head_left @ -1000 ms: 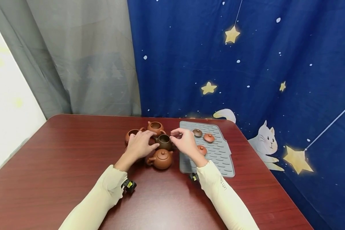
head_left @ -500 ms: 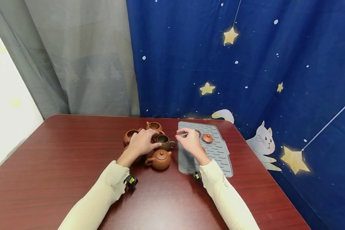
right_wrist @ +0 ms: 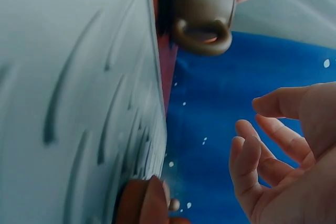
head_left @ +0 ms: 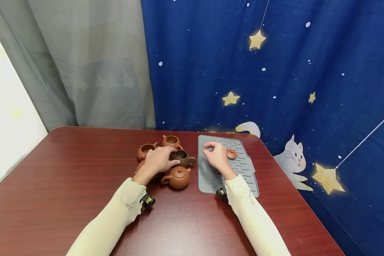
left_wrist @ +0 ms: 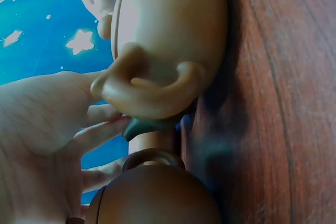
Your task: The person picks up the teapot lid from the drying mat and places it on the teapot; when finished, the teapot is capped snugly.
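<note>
1. The left hand [head_left: 159, 160] holds the dark pot [head_left: 185, 162], thumb and fingers parted on either side of it.
2. The lidded pot [head_left: 179, 178] sits just on the near side of that thumb; a lidless pot [head_left: 171, 139] stands beyond those fingers.
3. The right hand [head_left: 217, 156] hovers over the mat [head_left: 208, 183], fingers bent toward the thumb, tips apart; an orange lid [head_left: 232, 154] lies right of them.

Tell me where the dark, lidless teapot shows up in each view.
Head: the dark teapot is a little below picture centre, at the left hand.
Left wrist: mostly hidden; what looks like its spout shows just below the looped handle of a nearer teapot.
Right wrist: the dark teapot is at the top, right of centre, handle downward.
Shared landmark: the blue curtain.
</note>
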Motion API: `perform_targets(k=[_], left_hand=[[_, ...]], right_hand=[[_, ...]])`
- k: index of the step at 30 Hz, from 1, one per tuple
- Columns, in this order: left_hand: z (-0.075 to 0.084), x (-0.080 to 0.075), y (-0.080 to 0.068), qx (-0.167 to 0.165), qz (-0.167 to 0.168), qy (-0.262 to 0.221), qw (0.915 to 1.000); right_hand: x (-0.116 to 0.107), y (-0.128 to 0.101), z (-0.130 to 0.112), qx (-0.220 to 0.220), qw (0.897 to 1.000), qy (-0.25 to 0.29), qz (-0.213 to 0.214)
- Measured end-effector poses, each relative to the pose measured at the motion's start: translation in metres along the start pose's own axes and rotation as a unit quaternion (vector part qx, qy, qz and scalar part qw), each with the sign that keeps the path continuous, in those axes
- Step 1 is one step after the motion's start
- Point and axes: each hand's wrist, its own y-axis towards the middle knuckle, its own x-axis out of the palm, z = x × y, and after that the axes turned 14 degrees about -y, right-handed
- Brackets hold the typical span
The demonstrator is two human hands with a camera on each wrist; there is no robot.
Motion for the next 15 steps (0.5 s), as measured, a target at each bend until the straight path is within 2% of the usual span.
perform_targets(k=[7,15], left_hand=[[0.002,0.003,0.002,-0.01,-0.002,0.006,0.9999],[0.005,0.007,0.004,-0.019,0.006,0.015,0.9997]], right_hand=[[-0.001,0.008,0.01,0.027,0.999,-0.017,-0.014],[-0.002,0.017,0.018,0.039,0.999,-0.024,-0.03]])
